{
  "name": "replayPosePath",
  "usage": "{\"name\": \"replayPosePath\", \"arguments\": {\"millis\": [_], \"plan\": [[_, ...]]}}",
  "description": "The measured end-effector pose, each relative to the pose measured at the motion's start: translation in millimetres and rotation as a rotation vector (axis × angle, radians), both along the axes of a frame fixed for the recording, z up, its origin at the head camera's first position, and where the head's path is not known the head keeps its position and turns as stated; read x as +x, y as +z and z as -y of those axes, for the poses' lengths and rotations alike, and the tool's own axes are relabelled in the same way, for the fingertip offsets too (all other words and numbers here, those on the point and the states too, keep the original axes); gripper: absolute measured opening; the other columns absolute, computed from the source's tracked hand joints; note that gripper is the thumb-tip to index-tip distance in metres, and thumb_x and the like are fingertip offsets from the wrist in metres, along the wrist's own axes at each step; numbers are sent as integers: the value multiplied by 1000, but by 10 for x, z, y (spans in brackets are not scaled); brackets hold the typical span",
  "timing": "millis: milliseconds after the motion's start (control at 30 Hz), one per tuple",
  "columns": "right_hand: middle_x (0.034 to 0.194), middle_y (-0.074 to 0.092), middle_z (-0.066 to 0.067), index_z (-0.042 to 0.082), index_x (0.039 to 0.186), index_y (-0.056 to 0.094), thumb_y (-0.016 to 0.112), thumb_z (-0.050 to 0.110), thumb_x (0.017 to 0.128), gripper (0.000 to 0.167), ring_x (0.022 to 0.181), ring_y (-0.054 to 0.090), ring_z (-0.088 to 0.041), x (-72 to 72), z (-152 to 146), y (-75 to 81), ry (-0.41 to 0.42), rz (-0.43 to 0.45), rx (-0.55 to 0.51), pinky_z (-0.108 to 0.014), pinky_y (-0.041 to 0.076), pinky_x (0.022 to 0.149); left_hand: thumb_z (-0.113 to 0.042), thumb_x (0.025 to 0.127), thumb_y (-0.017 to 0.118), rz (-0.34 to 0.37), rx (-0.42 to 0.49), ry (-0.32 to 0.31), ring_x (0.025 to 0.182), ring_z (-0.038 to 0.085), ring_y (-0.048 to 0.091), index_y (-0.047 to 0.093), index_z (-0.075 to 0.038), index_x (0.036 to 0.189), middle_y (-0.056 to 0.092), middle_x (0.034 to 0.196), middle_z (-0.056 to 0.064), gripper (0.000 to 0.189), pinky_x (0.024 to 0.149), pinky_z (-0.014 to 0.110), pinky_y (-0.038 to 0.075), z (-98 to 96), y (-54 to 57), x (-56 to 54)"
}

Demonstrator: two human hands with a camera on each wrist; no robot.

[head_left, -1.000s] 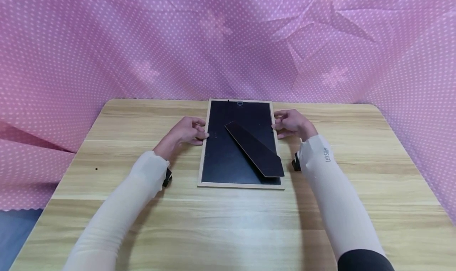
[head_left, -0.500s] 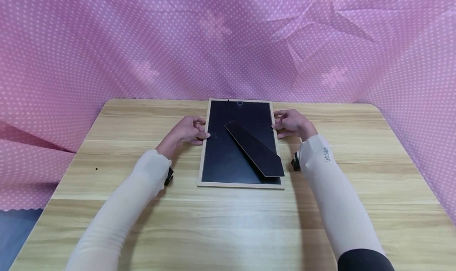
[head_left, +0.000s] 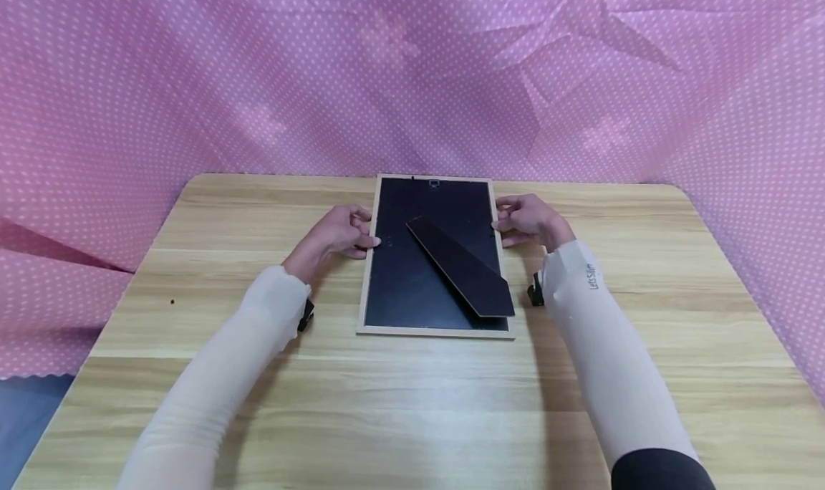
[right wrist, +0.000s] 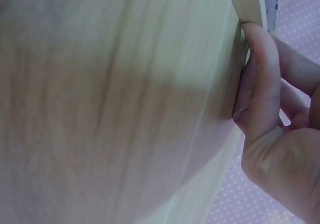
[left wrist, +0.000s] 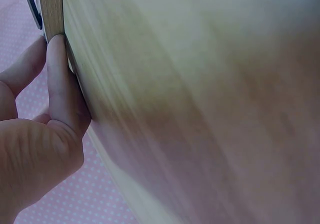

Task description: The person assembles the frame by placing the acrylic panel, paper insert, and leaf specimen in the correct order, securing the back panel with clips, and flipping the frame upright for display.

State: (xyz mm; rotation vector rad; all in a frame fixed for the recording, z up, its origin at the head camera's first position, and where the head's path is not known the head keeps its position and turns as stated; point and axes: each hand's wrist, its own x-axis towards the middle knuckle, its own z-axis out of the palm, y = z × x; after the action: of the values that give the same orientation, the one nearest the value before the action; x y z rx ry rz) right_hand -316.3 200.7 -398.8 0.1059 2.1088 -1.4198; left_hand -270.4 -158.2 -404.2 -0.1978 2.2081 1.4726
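Grasping the frame (head_left: 415,275), left grip (head_left: 340,232) and right grip (head_left: 528,218) pinch opposite edges. Beneath is the bench's (head_left: 399,397) far side.

A round-cornered, pale wood-grain bench (head_left: 425,411) spreads beneath the left hand (head_left: 338,231) and the right hand (head_left: 530,219). Beyond both hangs a creased pink cloth (head_left: 271,82) with white dots and pale flowers, reaching round either side. A tiny dark speck (head_left: 172,301) lies on the bench, left of the left hand; farther left, below the cloth's wavy hem, shows a blue patch (head_left: 29,418).
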Motion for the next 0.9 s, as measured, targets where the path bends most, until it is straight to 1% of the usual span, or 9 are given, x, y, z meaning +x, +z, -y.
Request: {"name": "replayPosePath", "arguments": {"millis": [233, 367, 533, 733, 900], "plan": [[121, 47, -10, 4, 160, 25, 62, -3, 98, 72, 83, 62, -15, 2, -4, -21, 0, -2, -15, -29, 65, 77, 4, 87, 76, -7, -13, -5, 82, 18, 60, 45, 2, 140, 48, 104, 10, 61, 72, 30, 66, -12, -18, -18], [123, 47, -11, 5, 160, 25, 62, -3, 99, 72, 85, 62, -15, 10, -6, -23, -1, -4, -11, -30, 65, 78, 4, 87, 77, -16, -33, -10, 79, 16, 60, 45, 3, 139, 48, 103, 10, 61, 68, 28, 65, -34, -21, -23], [123, 47, -11, 6, 160, 25, 62, -3, 98, 73, 84, 62, -15, 18, -2, -32, -3, -5, -6, -30, 65, 78, 2, 87, 77, -24, -78, -29, 80, 16, 62, 43, 4, 138, 48, 103, 9, 61, 69, 27, 65, -63, -6, -12], [120, 49, -10, 6, 160, 26, 63, -2, 98, 73, 85, 63, -16, 31, 1, -45, 1, -6, -5, -32, 65, 80, 0, 89, 75, -21, -132, -46, 74, 19, 65, 43, 1, 136, 50, 109, 13, 57, 67, 26, 64, -84, -23, -26], [119, 48, -10, 5, 160, 27, 63, -2, 98, 72, 86, 62, -15, 34, 7, -26, 6, -28, 7, -31, 65, 80, -2, 90, 74, -49, -165, -65, 72, 17, 63, 44, 0, 134, 50, 104, 12, 54, 65, 25, 64, -95, -26, -40]]}}
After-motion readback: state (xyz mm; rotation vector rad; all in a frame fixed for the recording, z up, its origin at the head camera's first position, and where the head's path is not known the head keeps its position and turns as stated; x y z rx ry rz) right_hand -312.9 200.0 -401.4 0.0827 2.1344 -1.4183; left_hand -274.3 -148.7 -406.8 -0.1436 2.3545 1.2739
